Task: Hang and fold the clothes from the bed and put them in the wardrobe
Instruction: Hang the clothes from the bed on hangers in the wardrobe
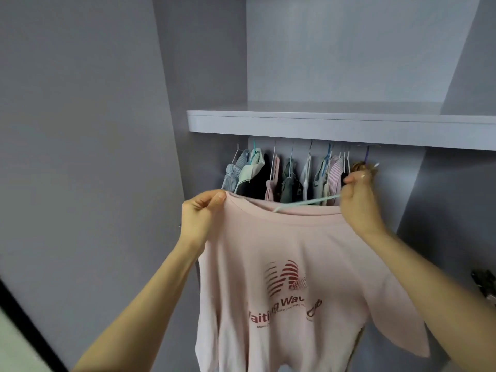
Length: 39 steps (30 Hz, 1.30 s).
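Note:
A pale pink T-shirt (290, 253) with red lettering hangs in front of me, inside the open grey wardrobe (322, 122). My left hand (201, 213) pinches the shirt's left shoulder at the collar. My right hand (358, 202) grips the right shoulder together with a light green hanger (308, 203), whose bar slants across the neck opening. The rest of the hanger is hidden in the shirt.
Several garments on hangers (290, 173) crowd the rail under the shelf, from left to just behind my right hand. A grey side panel (80, 130) stands at left. A metal door hinge (485, 285) shows at the right edge.

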Each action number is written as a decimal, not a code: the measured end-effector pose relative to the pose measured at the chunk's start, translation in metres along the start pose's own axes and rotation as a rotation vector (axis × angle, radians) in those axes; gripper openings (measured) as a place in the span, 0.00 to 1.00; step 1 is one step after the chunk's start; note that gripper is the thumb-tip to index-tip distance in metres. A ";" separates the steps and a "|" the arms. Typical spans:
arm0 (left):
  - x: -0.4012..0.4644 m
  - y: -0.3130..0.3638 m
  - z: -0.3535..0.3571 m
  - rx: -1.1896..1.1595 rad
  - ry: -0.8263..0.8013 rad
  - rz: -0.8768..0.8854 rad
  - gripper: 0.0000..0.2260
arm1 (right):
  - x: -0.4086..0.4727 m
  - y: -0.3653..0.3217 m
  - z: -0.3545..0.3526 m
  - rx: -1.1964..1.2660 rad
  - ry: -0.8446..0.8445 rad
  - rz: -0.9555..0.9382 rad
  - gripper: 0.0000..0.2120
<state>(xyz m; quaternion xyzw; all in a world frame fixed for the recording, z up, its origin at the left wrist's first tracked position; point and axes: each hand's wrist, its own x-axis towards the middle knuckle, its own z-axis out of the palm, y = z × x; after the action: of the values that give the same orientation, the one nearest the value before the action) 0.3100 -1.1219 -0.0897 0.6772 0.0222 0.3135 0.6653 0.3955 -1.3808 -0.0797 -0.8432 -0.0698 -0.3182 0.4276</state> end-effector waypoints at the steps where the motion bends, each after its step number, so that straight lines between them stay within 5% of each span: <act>1: 0.001 0.002 -0.001 -0.009 0.011 0.007 0.09 | -0.006 0.000 0.006 -0.049 -0.064 -0.049 0.08; 3: 0.004 0.008 0.000 0.008 -0.027 0.023 0.09 | -0.016 0.001 0.010 -0.153 -0.159 -0.084 0.09; 8: 0.003 -0.003 0.002 0.226 -0.165 0.044 0.11 | -0.004 -0.025 -0.003 -0.034 -0.068 -0.075 0.11; 13: -0.007 -0.007 0.016 0.341 -0.233 0.159 0.09 | -0.018 -0.022 0.013 -0.238 -0.534 -0.241 0.11; 17: -0.001 -0.007 0.009 0.482 -0.288 0.297 0.10 | -0.019 -0.018 0.007 -0.075 -0.314 -0.147 0.08; 21: 0.008 -0.015 -0.013 0.739 -0.271 0.234 0.09 | -0.012 -0.009 0.001 0.035 -0.193 -0.074 0.08; 24: 0.006 -0.024 -0.021 0.772 -0.404 0.064 0.18 | -0.011 -0.008 0.000 0.076 -0.183 -0.098 0.08; 27: 0.007 -0.035 -0.022 0.820 -0.401 -0.033 0.15 | -0.012 -0.008 0.001 0.065 -0.186 -0.126 0.08; 31: 0.018 -0.042 -0.039 0.863 -0.270 -0.016 0.15 | -0.011 0.004 -0.005 -0.023 -0.180 -0.098 0.13; 36: 0.017 -0.043 -0.017 0.841 -0.493 0.128 0.23 | -0.016 0.005 -0.001 -0.043 -0.183 -0.091 0.13; 39: 0.008 -0.047 0.009 0.893 -0.592 0.236 0.15 | -0.026 0.002 0.007 -0.037 -0.245 -0.135 0.07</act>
<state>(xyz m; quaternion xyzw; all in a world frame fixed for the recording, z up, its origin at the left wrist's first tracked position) 0.3383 -1.1207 -0.1290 0.9510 -0.1114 0.1421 0.2511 0.3788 -1.3729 -0.0993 -0.8769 -0.1722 -0.2421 0.3779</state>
